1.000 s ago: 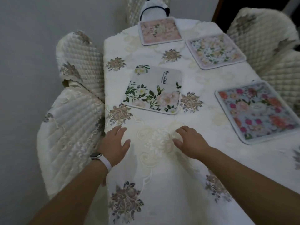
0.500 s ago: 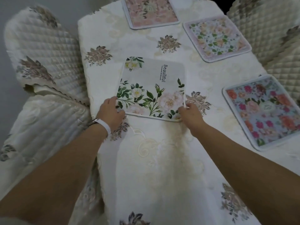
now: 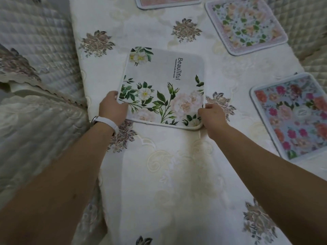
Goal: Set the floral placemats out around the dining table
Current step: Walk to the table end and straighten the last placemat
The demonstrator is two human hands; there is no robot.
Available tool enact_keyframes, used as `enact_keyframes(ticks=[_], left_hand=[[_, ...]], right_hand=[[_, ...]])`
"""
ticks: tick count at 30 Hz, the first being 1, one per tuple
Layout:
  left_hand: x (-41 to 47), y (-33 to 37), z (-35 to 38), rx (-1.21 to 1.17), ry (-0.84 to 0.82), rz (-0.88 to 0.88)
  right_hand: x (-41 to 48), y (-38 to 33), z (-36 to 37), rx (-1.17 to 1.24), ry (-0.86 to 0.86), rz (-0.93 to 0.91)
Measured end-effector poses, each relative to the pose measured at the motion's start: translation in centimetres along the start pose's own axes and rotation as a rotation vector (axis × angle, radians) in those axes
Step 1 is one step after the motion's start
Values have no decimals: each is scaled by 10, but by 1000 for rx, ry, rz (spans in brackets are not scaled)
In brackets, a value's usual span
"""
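A grey placemat (image 3: 164, 82) printed with white roses, green leaves and the word "Beautiful" lies on the cream embroidered tablecloth (image 3: 168, 174). My left hand (image 3: 112, 108), a white band on its wrist, grips the mat's near-left corner. My right hand (image 3: 211, 115) pinches the near-right corner, where the edge curls up a little. Three other floral placemats lie further off: a blue one with red and pink flowers (image 3: 293, 114) at the right edge, a pale one with peach flowers (image 3: 246, 23) at the far right, and a pink one (image 3: 168, 1) cut off at the top.
Quilted cream chair covers stand close along the table's left side (image 3: 35, 71) and at the right edge (image 3: 307, 41). The tablecloth hangs over the left table edge near my left forearm.
Both hands went forward from the bare cloth to the grey placemat and took hold of its two near corners. The view has closed in on the mat, and the right corner has lifted.
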State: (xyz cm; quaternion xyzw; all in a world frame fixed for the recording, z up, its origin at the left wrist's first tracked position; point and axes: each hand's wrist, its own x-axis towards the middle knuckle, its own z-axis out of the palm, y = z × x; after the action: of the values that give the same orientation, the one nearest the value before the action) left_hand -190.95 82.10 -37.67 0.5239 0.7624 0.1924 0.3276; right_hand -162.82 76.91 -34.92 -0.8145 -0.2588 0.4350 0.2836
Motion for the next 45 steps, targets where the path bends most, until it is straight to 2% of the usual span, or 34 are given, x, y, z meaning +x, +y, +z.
enact_keyframes(ticks=[6,12,24,28,34,41,45], left_hand=[[-36,-4,-3,-137,24,-38],[-102,-26,-8,-252,16,-63],[-219,-89,-6,-243,-51,-171],[-246,-100,-5,-337,-23,-231],[-284,-106,-7,-358,31,-212],[-307,-117,-5,-402,55,-228],[-313,-125,-6,-274,71,-208]], right_hand=[[-12,16,-6,-9,7,-79],[-47,51,-18,-69,-45,-74],[-114,118,-38,-213,-107,-116],[-133,134,-43,-252,-128,-154],[-148,148,-46,-302,-147,-200],[-150,163,-51,-457,-150,-324],[-152,179,-59,-699,-159,-477]])
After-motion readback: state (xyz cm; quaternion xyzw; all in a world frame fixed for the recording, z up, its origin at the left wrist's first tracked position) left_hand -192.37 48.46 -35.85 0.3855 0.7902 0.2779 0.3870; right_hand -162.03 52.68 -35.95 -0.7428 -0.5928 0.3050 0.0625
